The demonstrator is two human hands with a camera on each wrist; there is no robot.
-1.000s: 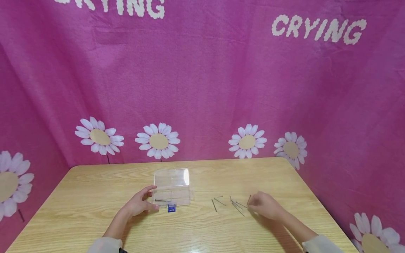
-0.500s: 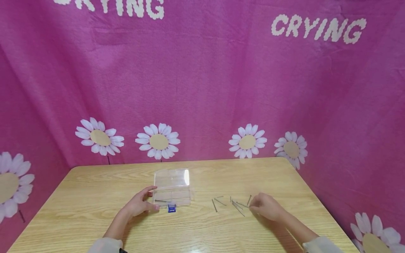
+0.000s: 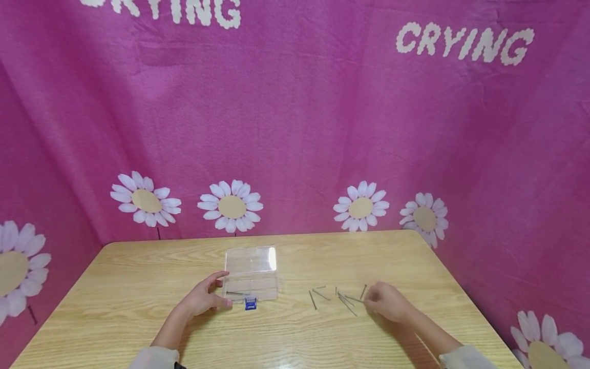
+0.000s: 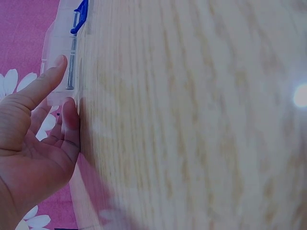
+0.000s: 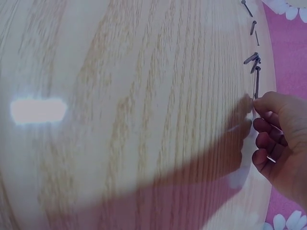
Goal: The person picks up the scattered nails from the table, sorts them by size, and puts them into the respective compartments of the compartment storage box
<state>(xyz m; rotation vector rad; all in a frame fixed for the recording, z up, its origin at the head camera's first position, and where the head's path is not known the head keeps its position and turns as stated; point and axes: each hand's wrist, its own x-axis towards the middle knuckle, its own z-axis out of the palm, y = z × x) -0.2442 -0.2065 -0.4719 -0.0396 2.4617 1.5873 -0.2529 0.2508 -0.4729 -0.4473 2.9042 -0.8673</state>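
Well, from where I stand both hands are on the go at the wooden table (image 3: 295, 338). The clear plastic box (image 3: 268, 298) sits a little left of the table's middle, nearer the far edge, its lid (image 3: 246, 260) folded back towards that edge, which leaves the inside facing up. A dark nail (image 3: 237, 293) lies in it along the front wall, and the blue latch (image 3: 251, 304) hangs on the side towards the person.

The left hand (image 3: 200, 299) spans the box's left end, thumb at the front and forefinger at the back, the two well apart and not clenched; I take it to be steadying so light a thing.

Over towards the table's right edge, the right hand (image 3: 388, 301) has thumb and fingertips together, pinching one end of a nail lying flat (image 5: 257, 81), its head pointing away from the fingers. Holding it by the tip probably suits so thin a thing.

Loose nails (image 3: 313, 300) are strewn at all angles between box and hand, some crossing. Behind the far edge hangs a pink cloth (image 3: 295, 128) with white daisies (image 3: 361, 207).
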